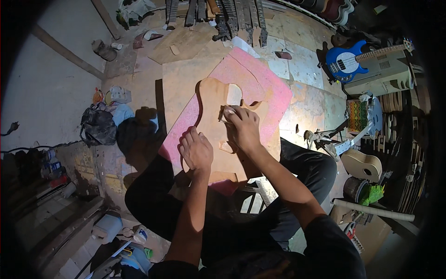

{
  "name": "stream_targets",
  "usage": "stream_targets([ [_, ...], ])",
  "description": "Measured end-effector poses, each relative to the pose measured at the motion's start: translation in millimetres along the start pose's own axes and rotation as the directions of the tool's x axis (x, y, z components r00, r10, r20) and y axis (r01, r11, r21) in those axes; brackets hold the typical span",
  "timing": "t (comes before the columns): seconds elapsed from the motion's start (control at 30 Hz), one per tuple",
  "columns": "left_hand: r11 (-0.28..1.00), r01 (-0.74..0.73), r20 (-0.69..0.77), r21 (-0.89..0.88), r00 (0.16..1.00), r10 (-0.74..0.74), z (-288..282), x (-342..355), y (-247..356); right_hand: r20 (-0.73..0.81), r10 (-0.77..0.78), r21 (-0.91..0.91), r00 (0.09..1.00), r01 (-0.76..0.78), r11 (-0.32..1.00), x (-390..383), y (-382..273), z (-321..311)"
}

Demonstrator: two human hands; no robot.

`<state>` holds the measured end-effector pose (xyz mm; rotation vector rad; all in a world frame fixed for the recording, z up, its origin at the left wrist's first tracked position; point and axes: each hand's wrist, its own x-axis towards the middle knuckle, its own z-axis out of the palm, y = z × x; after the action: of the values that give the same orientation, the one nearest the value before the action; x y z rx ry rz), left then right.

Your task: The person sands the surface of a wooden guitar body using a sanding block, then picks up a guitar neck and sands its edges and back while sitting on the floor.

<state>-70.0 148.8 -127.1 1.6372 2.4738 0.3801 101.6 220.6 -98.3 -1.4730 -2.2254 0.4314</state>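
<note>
The unfinished wooden guitar body point(213, 100) lies at the frame's centre, on a pink board point(278, 95). Your left hand point(196, 151) rests loosely spread on its left edge; your right hand point(244, 126) curls over its middle, whether pinching anything you cannot tell.

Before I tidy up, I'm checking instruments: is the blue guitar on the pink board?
No, the blue guitar is at right, while a wooden guitar body lies on the pink board.
</note>
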Motion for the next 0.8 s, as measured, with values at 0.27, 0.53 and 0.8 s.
stream_targets([
  [0.27, 0.999, 0.021, -0.011, 0.026, 1.000, -0.021, -1, 1, -10, 0.068, -0.108, 0.036, 0.992, 0.105, 0.994, -34, -18, -8],
  [0.53, 0.998, 0.050, 0.044, -0.028, 0.998, -0.049, -4, 3, -8, 0.001, -0.051, -0.017, 0.999, 0.051, 0.999, 3, -32, 22],
  [0.8, 0.998, 0.048, 0.063, -0.045, 0.997, -0.045, -3, 5, 1, -0.186, 0.019, -0.076, 0.982, -0.034, 0.997, 101, 1, 29],
])
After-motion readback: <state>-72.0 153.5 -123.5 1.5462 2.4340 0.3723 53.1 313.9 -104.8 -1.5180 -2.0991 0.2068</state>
